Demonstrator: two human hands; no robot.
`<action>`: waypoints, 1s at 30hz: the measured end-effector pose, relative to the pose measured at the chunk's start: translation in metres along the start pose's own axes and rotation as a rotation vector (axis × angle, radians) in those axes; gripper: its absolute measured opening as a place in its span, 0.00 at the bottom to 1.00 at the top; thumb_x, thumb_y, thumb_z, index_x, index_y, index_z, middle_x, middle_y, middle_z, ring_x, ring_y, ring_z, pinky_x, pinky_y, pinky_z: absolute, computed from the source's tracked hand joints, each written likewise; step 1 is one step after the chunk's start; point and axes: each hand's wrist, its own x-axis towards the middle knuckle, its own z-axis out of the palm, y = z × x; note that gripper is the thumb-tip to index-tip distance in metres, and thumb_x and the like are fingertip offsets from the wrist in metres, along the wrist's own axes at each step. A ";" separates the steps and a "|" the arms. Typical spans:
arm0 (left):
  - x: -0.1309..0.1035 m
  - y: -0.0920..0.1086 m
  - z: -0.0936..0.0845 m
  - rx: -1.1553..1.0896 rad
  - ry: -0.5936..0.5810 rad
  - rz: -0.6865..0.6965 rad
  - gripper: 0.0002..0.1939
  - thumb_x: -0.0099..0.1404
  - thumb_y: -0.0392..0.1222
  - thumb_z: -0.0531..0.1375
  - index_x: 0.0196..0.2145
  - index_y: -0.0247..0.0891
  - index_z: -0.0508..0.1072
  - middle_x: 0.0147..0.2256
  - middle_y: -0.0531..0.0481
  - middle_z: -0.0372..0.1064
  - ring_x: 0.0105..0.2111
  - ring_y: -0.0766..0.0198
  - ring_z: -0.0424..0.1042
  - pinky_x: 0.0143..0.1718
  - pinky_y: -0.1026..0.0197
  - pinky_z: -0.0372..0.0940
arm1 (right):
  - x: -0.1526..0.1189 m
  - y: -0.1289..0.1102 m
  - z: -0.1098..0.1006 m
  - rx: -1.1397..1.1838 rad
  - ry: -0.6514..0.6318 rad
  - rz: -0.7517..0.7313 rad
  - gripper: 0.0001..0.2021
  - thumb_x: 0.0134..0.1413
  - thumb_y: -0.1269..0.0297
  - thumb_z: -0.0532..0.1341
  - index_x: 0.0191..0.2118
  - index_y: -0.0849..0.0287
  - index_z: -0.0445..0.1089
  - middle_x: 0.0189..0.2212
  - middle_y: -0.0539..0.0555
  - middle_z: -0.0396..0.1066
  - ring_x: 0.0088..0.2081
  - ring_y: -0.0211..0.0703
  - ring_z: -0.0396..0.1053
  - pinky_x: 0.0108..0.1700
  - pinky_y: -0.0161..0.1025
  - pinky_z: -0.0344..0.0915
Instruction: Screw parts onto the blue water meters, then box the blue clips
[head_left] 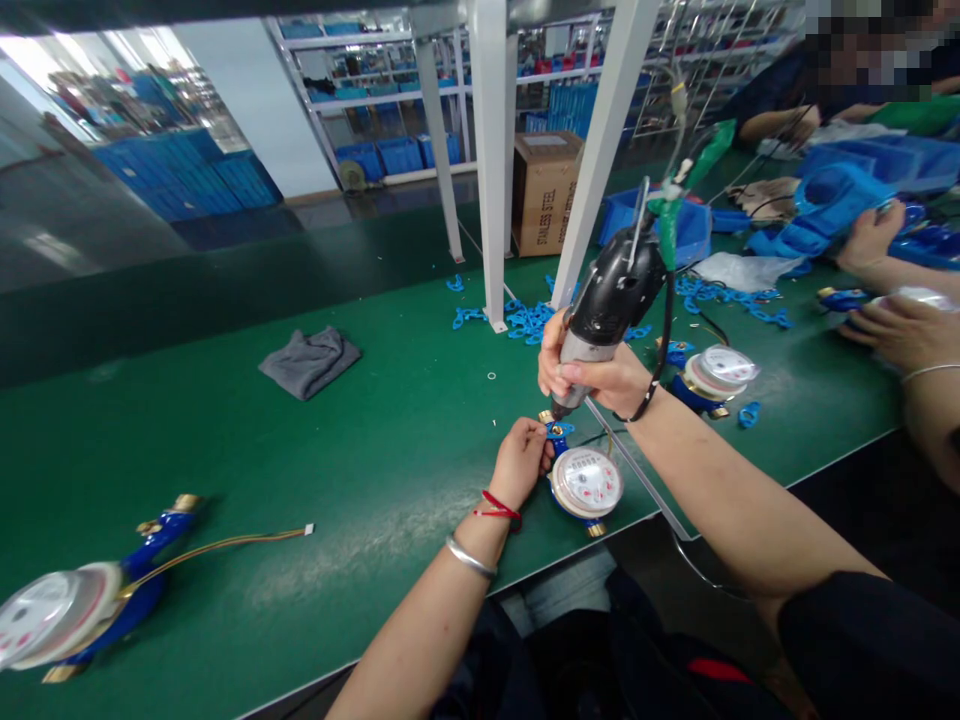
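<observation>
Right hand (592, 368) was clenched round the lower, grey part of the driver (609, 300), which I saw tilted, tip down, over the upper end of the near meter (589, 482). Left hand (521, 458) had its fingertips pinched at the edge of a blue clip (561, 430) on that end. Tip was right by the clip; contact I could not tell. The near meter lay dial up by the front edge of the green table (390, 430).

To its right I logged a second meter (720, 375), dial up, a loose clip (748, 415) just beside it. A third meter (75, 615) lay well apart at far left, its wire (232, 541) stretched out toward the middle. Grey cloth (311, 362) lay crumpled farther back. Loose blue clips (534, 320) were scattered round the foot of a white post (491, 180), a carton (546, 195) behind. At far right, a co-worker's hands (904, 325) were at another meter (844, 299).
</observation>
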 end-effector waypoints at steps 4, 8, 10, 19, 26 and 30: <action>0.003 -0.001 0.001 0.014 -0.055 0.009 0.10 0.63 0.46 0.53 0.30 0.36 0.62 0.20 0.57 0.61 0.18 0.73 0.57 0.20 0.69 0.52 | 0.000 0.000 0.000 0.012 -0.041 0.085 0.19 0.46 0.67 0.64 0.45 0.61 0.60 0.24 0.45 0.64 0.23 0.33 0.65 0.29 0.36 0.66; 0.004 0.001 0.001 0.025 -0.092 0.003 0.11 0.62 0.48 0.53 0.30 0.36 0.62 0.20 0.56 0.61 0.18 0.73 0.56 0.21 0.69 0.51 | 0.001 -0.004 0.001 0.008 -0.007 0.121 0.19 0.46 0.68 0.63 0.45 0.62 0.60 0.24 0.45 0.64 0.24 0.32 0.65 0.31 0.37 0.65; 0.003 0.004 0.001 0.058 -0.084 0.005 0.12 0.62 0.49 0.53 0.30 0.36 0.63 0.20 0.56 0.61 0.18 0.73 0.56 0.21 0.69 0.51 | 0.001 -0.010 -0.001 0.030 -0.008 0.131 0.17 0.46 0.68 0.62 0.44 0.62 0.61 0.24 0.45 0.64 0.24 0.32 0.65 0.32 0.37 0.64; 0.007 0.010 -0.006 0.052 0.054 -0.016 0.21 0.55 0.59 0.57 0.28 0.35 0.63 0.19 0.57 0.58 0.18 0.72 0.55 0.21 0.69 0.51 | -0.023 -0.018 -0.062 0.360 0.117 0.125 0.19 0.46 0.61 0.60 0.44 0.59 0.59 0.19 0.42 0.57 0.19 0.30 0.57 0.25 0.32 0.60; 0.007 0.023 -0.003 0.039 0.121 -0.066 0.27 0.45 0.65 0.62 0.26 0.35 0.65 0.18 0.57 0.58 0.18 0.71 0.55 0.19 0.68 0.51 | -0.072 0.054 -0.098 0.536 0.286 0.379 0.22 0.53 0.49 0.55 0.45 0.62 0.59 0.19 0.42 0.52 0.17 0.28 0.50 0.23 0.27 0.56; 0.008 0.026 -0.003 0.025 0.109 -0.105 0.28 0.42 0.65 0.63 0.26 0.35 0.66 0.17 0.56 0.59 0.17 0.70 0.56 0.19 0.68 0.51 | -0.083 0.083 -0.102 0.582 0.266 0.454 0.23 0.54 0.47 0.54 0.44 0.64 0.61 0.19 0.44 0.54 0.18 0.28 0.53 0.24 0.29 0.60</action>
